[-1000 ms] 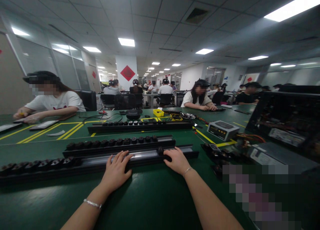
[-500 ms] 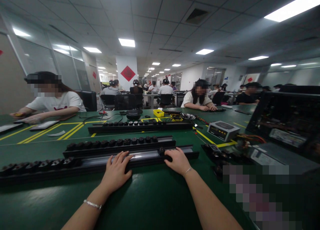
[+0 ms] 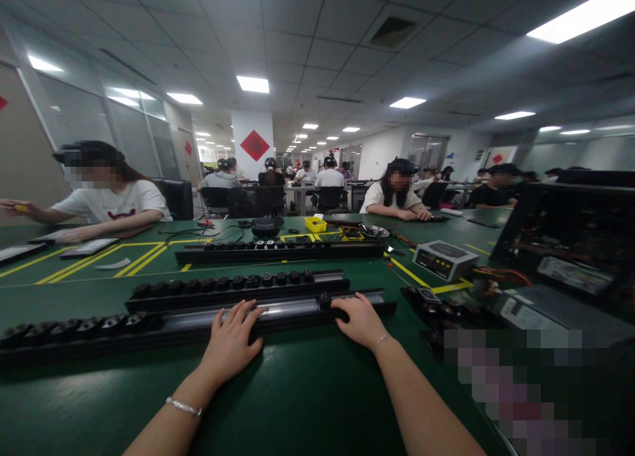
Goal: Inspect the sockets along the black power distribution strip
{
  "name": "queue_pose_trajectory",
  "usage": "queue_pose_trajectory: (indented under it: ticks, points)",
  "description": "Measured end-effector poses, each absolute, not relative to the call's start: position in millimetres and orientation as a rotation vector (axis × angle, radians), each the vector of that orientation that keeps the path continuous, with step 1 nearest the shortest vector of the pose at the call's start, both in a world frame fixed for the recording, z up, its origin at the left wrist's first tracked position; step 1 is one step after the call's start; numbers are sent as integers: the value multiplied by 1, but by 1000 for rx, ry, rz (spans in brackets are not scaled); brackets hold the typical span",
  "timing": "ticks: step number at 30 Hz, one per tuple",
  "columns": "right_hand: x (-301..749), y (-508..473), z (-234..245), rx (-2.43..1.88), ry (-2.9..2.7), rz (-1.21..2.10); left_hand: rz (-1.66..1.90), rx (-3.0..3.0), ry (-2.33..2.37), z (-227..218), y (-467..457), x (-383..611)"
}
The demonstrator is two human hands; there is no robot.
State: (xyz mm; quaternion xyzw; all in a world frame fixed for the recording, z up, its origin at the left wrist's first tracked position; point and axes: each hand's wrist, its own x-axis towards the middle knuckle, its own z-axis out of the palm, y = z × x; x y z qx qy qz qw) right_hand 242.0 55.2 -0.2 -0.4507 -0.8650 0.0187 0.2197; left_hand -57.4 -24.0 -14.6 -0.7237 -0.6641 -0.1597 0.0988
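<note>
A long black track (image 3: 290,310) with a shiny channel lies across the green table in front of me. My left hand (image 3: 233,343) rests on its near edge, fingers spread, gripping nothing. Near the track's right end sits one round black socket module (image 3: 324,300). My right hand (image 3: 362,320) has its curled fingers against the right side of that module, thumb low by the track's front wall; the exact fingertip contact is partly hidden. Several similar socket modules (image 3: 102,325) stand in a row at the track's left end.
Behind lie a shorter track (image 3: 238,298) full of modules and another long track (image 3: 347,249). A power supply box (image 3: 444,261), an open computer case (image 3: 560,237) and cables are at right. A yellow bin (image 3: 315,225) stands farther back. Co-workers sit across the table.
My right hand and the single socket module have shifted slightly right along the track. My left hand stays put. The co-worker at left has raised a hand outward.
</note>
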Motion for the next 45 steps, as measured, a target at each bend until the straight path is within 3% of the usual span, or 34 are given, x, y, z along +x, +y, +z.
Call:
queue_pose_trajectory:
  ticks: [33,45]
  points:
    - [249,54,2,-1288,-2286,-9,-466,-2139,-1933,-17,-23,-59]
    - [219,53,-1,-1511,-1960,-30,-485,-2134,-1929,-19,-22,-59]
